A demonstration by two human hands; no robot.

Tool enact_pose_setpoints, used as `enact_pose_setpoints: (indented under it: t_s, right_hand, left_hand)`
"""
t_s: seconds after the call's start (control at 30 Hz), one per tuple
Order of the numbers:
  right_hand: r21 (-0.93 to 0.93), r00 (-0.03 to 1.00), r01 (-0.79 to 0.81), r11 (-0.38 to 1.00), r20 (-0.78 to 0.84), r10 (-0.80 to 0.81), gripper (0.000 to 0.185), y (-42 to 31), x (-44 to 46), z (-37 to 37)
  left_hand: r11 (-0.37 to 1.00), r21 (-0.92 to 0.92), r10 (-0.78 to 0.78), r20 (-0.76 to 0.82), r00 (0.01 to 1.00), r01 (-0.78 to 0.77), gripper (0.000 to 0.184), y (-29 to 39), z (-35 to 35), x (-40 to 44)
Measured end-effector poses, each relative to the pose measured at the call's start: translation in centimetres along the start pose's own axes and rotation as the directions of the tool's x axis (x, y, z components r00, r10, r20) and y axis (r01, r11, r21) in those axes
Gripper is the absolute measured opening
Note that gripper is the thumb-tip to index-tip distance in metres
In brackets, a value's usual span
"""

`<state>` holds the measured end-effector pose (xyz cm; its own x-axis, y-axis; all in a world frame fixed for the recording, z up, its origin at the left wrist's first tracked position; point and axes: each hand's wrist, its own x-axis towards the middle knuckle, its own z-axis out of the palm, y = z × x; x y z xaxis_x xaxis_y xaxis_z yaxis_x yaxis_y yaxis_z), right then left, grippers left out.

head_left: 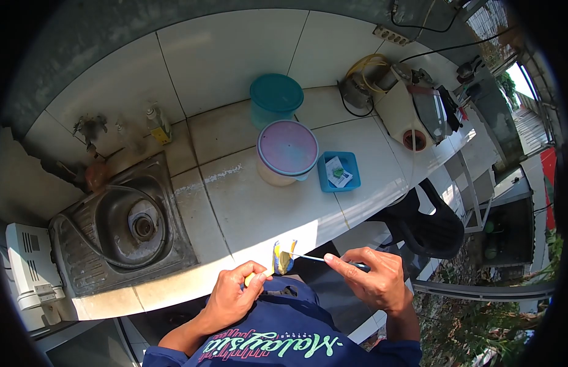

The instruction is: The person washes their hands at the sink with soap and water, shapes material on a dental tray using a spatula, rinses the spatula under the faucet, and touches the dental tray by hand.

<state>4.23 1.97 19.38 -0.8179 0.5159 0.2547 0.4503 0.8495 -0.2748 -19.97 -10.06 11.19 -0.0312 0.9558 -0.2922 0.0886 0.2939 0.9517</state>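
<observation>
My left hand (236, 292) is closed around the yellow handle of a small piece with a blue-and-yellow patterned end (283, 259); its exact kind I cannot make out. It is held just off the counter's front edge, above my dark blue shirt. My right hand (374, 276) is closed on a thin, light-shafted tool (311, 258) with a dark end, perhaps a slim brush. The tool points left, its tip at the patterned end; whether it touches I cannot tell.
A white tiled counter (235, 208) lies ahead, with a steel sink (180, 241) at left. On it stand a pink-lidded tub (288, 147), a teal-lidded tub (276, 93), a blue basket (356, 181) holding packets, and a bottle (159, 125). A black chair (440, 229) stands right.
</observation>
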Motion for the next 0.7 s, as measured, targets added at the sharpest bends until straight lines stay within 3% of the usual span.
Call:
enact_pose_setpoints:
  t_s: [0.4,0.7]
  right_hand:
    - [-0.011,0.999,-0.031,0.999,-0.037,0.031,0.064,-0.23,0.07,-0.25]
    - [-0.019,1.000,0.001,1.000,-0.020,-0.001,0.054,-0.21,-0.09,-0.33]
  left_hand:
    - [1.000,0.020,-0.008,0.001,1.000,0.008,0.020,0.12,-0.14,-0.23]
    - [1.000,0.018,0.003,-0.003,1.000,-0.003,0.019,0.05,-0.03,-0.34]
